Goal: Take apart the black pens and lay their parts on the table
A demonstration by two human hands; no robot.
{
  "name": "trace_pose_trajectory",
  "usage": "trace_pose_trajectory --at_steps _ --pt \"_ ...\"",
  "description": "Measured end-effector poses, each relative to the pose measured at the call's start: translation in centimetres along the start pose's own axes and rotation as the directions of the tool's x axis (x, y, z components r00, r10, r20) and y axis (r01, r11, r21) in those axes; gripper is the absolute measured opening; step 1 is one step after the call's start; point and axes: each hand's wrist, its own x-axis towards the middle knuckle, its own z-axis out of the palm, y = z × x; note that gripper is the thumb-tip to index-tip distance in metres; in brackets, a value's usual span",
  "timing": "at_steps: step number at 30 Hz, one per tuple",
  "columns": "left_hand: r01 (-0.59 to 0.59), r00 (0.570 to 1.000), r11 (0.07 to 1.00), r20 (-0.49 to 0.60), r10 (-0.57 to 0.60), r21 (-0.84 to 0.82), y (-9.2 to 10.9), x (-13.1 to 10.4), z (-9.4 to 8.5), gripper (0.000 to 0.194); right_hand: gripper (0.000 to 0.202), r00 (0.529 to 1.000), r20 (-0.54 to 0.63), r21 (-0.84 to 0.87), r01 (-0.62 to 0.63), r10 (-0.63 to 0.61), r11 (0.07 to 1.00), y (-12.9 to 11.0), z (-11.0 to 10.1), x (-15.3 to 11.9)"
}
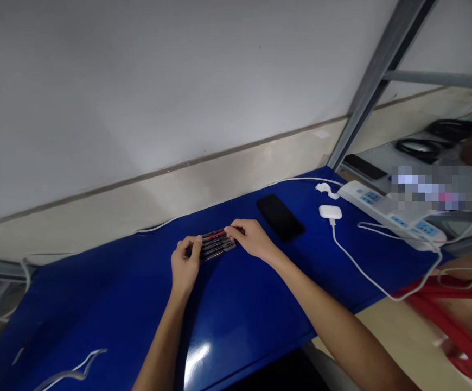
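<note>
Several dark pens [217, 247], one with a red stretch, lie side by side in a flat row low over the blue table. My left hand [184, 266] is closed round their left ends, thumb and fingers pinching the row. At the opposite end, my right hand [251, 238] is closed with its thumb and fingers on the upper right ends. Fingers cover both ends of the row. A black phone [280, 217] lies just to the right, beyond my right hand.
The blue table [109, 304] meets the wall behind. On the right are a white earbud case [330, 212] on a cable, crumpled tissue [325, 189] and a power strip [394, 214]. A metal post [376, 81] rises at the back right. Another person is partly visible at far right.
</note>
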Motion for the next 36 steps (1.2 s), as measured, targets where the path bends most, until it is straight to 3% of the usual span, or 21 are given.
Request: trace_pose_trajectory --at_steps 4,11,19,25,33,36 --pt "0.036 0.999 0.996 -0.027 -0.038 -0.080 -0.2 0.1 -0.2 0.036 0.017 1.000 0.019 0.061 0.017 -0.018 0.998 0.1 0.0 0.1" --pt "-0.006 1.000 0.998 -0.012 0.005 -0.067 0.2 0.0 -0.3 0.032 0.050 0.999 -0.002 0.014 -0.037 0.037 0.999 0.0 0.3 -0.2" --pt "0.018 0.998 0.992 -0.051 -0.025 -0.122 0.4 0.2 -0.4 0.033 0.022 1.000 -0.012 0.047 0.010 -0.009 0.999 0.0 0.4 0.2" --pt "-0.003 0.999 0.993 -0.038 -0.002 -0.119 0.8 0.0 -0.3 0.036 0.048 0.996 -0.070 -0.015 -0.050 0.049 0.999 -0.2 0.5 0.1" --pt "0.014 0.999 0.990 -0.048 -0.021 -0.138 1.0 -0.1 -0.4 0.034 0.019 0.999 -0.037 0.065 0.012 -0.010 0.998 0.1 0.2 0.3" --pt "0.010 0.999 0.992 -0.048 -0.017 -0.129 0.9 -0.1 -0.4 0.036 0.020 0.999 -0.034 0.073 -0.002 0.004 0.997 0.1 0.1 0.3"
